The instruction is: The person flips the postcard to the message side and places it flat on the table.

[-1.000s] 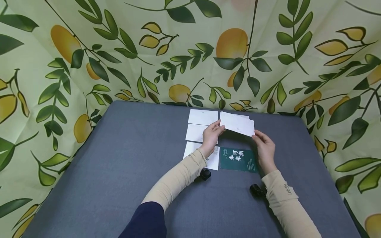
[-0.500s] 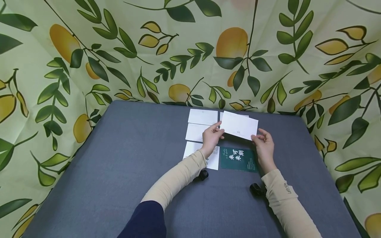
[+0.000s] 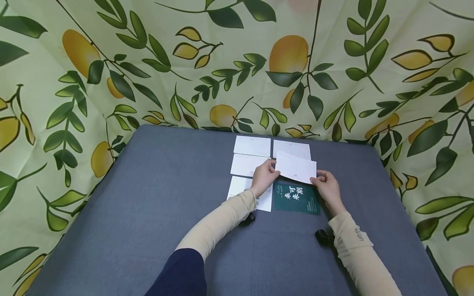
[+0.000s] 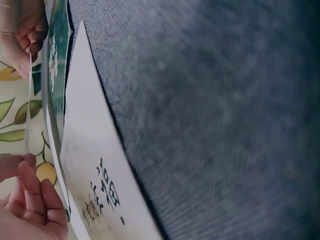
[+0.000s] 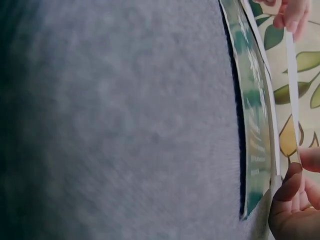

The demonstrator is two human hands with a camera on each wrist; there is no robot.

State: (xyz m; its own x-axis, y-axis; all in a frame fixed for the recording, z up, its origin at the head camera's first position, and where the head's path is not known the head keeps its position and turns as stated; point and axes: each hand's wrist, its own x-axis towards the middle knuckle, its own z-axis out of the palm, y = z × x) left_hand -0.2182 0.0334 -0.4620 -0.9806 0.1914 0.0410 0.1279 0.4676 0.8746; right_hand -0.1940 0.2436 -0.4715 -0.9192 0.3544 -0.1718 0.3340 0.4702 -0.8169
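The flat, grey-blue, cloth-covered surface (image 3: pixel 129 226) carries a white rectangular card (image 3: pixel 252 144) beyond the left fingers (image 3: pixel 272 161); a second white rectangular card (image 3: pixel 243 165), just left of them; a white card with black brush lettering (image 3: pixel 264 200), nearer the person; between left and right fingers (image 3: pixel 324 174), a far white rectangular card (image 3: pixel 291 146); nearer, a dark green rectangular card with white lettering (image 3: pixel 296 200).

5 white cards (image 3: pixel 296 167) and 1 green card (image 3: pixel 296 198); 1 left hand (image 3: pixel 264 177) and 1 right hand (image 3: pixel 328 190); 2 beige sleeves (image 3: pixel 218 224); 2 black objects (image 3: pixel 324 237); 1 grey tabletop (image 3: pixel 129 213); 1 leaf-patterned backdrop (image 3: pixel 237 24)
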